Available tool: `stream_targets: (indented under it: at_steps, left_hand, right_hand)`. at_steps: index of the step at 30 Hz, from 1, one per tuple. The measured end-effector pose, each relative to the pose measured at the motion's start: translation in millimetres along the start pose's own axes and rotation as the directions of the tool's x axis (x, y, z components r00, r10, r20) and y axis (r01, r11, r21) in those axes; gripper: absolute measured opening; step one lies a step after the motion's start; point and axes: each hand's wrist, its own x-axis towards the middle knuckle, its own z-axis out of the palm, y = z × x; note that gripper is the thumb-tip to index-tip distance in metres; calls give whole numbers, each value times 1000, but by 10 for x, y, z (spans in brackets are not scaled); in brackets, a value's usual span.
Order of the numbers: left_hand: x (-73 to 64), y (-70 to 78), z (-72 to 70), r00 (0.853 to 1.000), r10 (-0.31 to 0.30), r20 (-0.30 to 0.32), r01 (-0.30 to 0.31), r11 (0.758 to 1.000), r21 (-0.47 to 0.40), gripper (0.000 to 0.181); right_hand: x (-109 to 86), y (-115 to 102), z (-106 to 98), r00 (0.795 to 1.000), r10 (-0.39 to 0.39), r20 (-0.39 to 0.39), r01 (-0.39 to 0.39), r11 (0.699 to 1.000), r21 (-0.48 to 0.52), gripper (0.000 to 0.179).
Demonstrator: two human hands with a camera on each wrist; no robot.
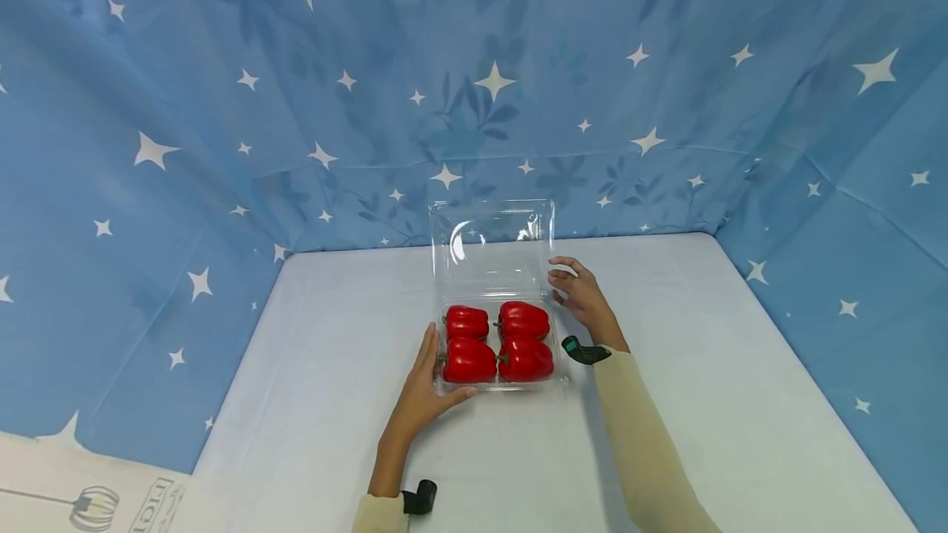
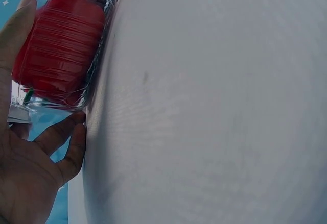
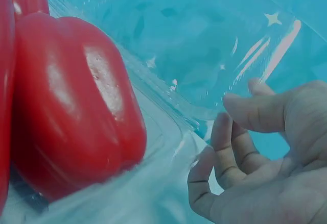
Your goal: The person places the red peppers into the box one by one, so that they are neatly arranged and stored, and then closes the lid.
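Several red bell peppers (image 1: 525, 359) lie in two rows in the base of a clear plastic clamshell box (image 1: 511, 387) on the table. Its transparent lid (image 1: 489, 257) stands raised at the back. My left hand (image 1: 422, 396) rests at the box's front left corner, fingers straight along the left wall and thumb by the front edge. Beside the lid's right edge, near the hinge, is my right hand (image 1: 581, 296), its fingers loosely bent with nothing gripped between them. In the right wrist view a large pepper (image 3: 76, 101) sits left of those fingers; whether they touch the lid is unclear.
A white cloth covers the table (image 1: 326, 336). Blue star-patterned curtain (image 1: 370, 105) hangs behind it and along both sides. Each wrist wears a dark strapped device, such as the one on the right wrist (image 1: 585, 350). Printed cream fabric (image 1: 89, 488) shows at lower left.
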Motion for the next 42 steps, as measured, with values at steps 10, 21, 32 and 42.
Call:
stream_targets:
  at_steps: [10,21,32,42]
  left_hand:
    - [12,6,-33,1000,23,21,-22,998,-55,110]
    - [8,-33,-144,1000,-14,7,15,945,-327,57]
    - [-40,-93,-187,980,-198,7,173,837,-519,60]
    - [-95,-87,-183,982,-190,7,163,823,-544,52]
  right_hand:
    - [-50,82,-112,996,-81,27,83,994,-67,18]
    - [-148,189,-206,982,-164,94,179,966,-185,24]
    - [-232,304,-263,983,-134,126,172,915,-366,20]
    - [-365,334,-275,984,-128,122,167,899,-405,20]
